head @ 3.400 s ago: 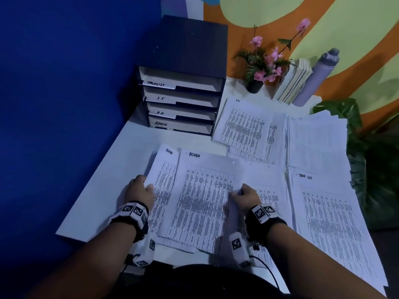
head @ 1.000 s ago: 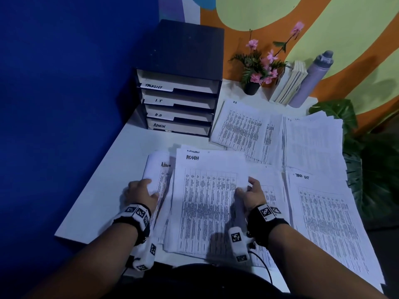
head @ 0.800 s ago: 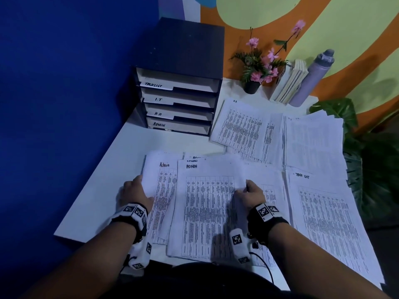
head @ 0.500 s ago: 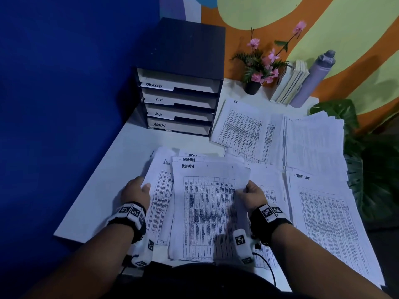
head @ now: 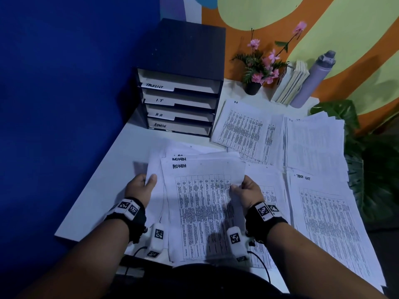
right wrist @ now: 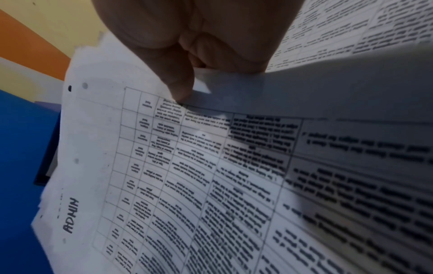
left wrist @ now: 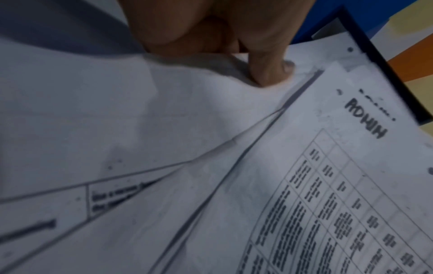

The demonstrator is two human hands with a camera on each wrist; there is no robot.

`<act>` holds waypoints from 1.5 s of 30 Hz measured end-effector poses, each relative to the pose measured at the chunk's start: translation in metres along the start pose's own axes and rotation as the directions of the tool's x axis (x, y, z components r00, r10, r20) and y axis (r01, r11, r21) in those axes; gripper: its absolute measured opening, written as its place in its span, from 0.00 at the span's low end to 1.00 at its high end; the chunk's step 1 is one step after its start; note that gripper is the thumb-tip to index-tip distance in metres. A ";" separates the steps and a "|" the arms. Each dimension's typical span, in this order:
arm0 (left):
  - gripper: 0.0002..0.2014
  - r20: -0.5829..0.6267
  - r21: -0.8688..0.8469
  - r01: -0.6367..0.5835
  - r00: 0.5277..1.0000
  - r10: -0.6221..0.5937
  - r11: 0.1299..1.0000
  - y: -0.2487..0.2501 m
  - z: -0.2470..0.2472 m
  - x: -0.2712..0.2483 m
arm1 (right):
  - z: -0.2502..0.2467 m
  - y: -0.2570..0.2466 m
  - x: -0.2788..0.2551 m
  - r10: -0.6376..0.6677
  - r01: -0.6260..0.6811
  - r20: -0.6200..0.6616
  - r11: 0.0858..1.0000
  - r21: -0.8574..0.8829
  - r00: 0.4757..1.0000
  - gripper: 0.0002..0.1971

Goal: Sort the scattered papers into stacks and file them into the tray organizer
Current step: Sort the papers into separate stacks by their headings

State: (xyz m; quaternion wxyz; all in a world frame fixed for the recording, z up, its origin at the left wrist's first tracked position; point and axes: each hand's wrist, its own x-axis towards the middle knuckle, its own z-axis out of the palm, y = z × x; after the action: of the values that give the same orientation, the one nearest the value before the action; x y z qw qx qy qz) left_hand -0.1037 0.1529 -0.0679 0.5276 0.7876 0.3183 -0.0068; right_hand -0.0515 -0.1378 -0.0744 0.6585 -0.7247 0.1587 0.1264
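Observation:
A stack of printed sheets headed ADMIN (head: 200, 203) lies at the near edge of the white table (head: 121, 160). My left hand (head: 143, 186) grips its left edge, thumb on top of the paper (left wrist: 164, 120). My right hand (head: 243, 189) pinches the right edge, thumb over the curled sheets (right wrist: 164, 166). The dark tray organizer (head: 181, 89) stands at the back left, its trays labelled TASKLIST, I.T, H.R and ADMIN from top to bottom. An H.R pile (head: 244, 126), an I.T pile (head: 313, 145) and a TASK LIST pile (head: 328, 223) lie to the right.
A potted plant with pink flowers (head: 261, 70), a few upright books (head: 291, 85) and a grey bottle (head: 313, 80) stand at the back of the table. A blue wall is on the left. A leafy green plant (head: 367, 169) sits beyond the table's right edge.
Both hands have pushed the loose ADMIN sheets together into one squared stack. They now grip its two side edges, and those edges are lifted a little.

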 end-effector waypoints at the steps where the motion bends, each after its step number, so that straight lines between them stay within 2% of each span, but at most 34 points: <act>1: 0.19 -0.009 0.031 0.010 1.000 -0.010 0.999 0.000 -0.001 0.001 | -0.001 0.000 0.000 -0.009 0.009 0.001 1.000 -0.006 1.000 0.19; 3: 0.20 -0.019 0.044 0.022 1.000 -0.021 0.999 -0.001 -0.002 0.003 | -0.003 0.002 -0.001 -0.020 0.020 0.003 1.000 0.012 1.000 0.20; 8: 0.14 -0.048 0.043 0.029 0.998 -0.027 0.999 0.001 -0.004 0.004 | -0.007 0.000 -0.007 -0.012 0.010 0.054 0.999 0.042 0.998 0.21; 12: 0.10 -0.048 0.029 0.018 0.999 -0.017 0.999 0.003 -0.005 0.002 | -0.006 0.001 -0.005 0.008 -0.013 0.065 0.996 0.083 0.998 0.28; 17: 0.06 -0.053 -0.003 0.005 0.999 -0.005 1.000 0.006 -0.002 0.003 | -0.003 -0.002 -0.005 -0.018 0.013 0.083 0.998 0.057 0.996 0.22; 23: 0.15 -0.036 -0.037 0.013 0.999 -0.014 0.999 0.011 -0.003 -0.002 | -0.002 0.001 -0.002 -0.021 0.017 0.058 0.997 0.077 0.998 0.20; 25: 0.15 -0.008 -0.064 0.005 1.000 -0.006 0.998 0.015 0.000 -0.004 | -0.001 0.000 -0.003 -0.024 0.022 0.030 0.997 0.080 0.999 0.17; 28: 0.13 0.057 -0.134 -0.013 0.998 0.021 0.991 0.021 0.007 -0.006 | 0.004 -0.006 -0.003 -0.008 0.008 0.010 0.998 0.055 1.000 0.18; 32: 0.11 0.105 -0.325 0.029 0.994 0.005 0.945 0.046 0.006 -0.014 | 0.009 -0.015 0.001 0.033 -0.033 -0.038 0.999 0.004 0.999 0.13; 34: 0.22 0.089 -0.327 0.049 0.996 -0.021 0.944 0.061 0.006 -0.023 | 0.012 -0.023 -0.001 0.005 -0.006 -0.042 1.000 -0.024 0.999 0.12; 35: 0.27 0.090 -0.330 0.034 0.996 -0.004 0.943 0.067 0.006 -0.027 | 0.014 -0.030 -0.004 -0.030 0.028 -0.059 0.999 -0.036 0.998 0.10; 37: 0.28 0.093 -0.292 -0.065 0.991 0.096 0.954 0.078 0.008 -0.030 | 0.020 -0.052 -0.011 -0.132 0.130 -0.124 0.991 -0.032 0.983 0.09; 40: 0.19 0.018 -0.209 -0.256 0.964 0.265 0.944 0.095 0.007 -0.028 | 0.034 -0.090 -0.027 -0.320 0.330 -0.149 0.943 0.041 0.935 0.10; 42: 0.09 -0.087 -0.271 -0.358 0.934 0.348 0.894 0.110 0.005 -0.030 | 0.042 -0.111 -0.040 -0.429 0.440 -0.115 0.893 0.097 0.896 0.12; 45: 0.15 -0.178 -0.456 -0.428 0.903 0.392 0.780 0.121 0.003 -0.034 | 0.048 -0.125 -0.059 -0.489 0.488 -0.035 0.861 0.142 0.872 0.20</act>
State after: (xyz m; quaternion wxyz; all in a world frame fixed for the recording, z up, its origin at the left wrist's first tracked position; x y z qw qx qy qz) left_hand -0.0680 0.1049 0.0430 0.6844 0.6799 0.1497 0.2167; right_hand -0.0548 -0.0761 0.0585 0.7204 -0.6910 -0.0220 -0.0554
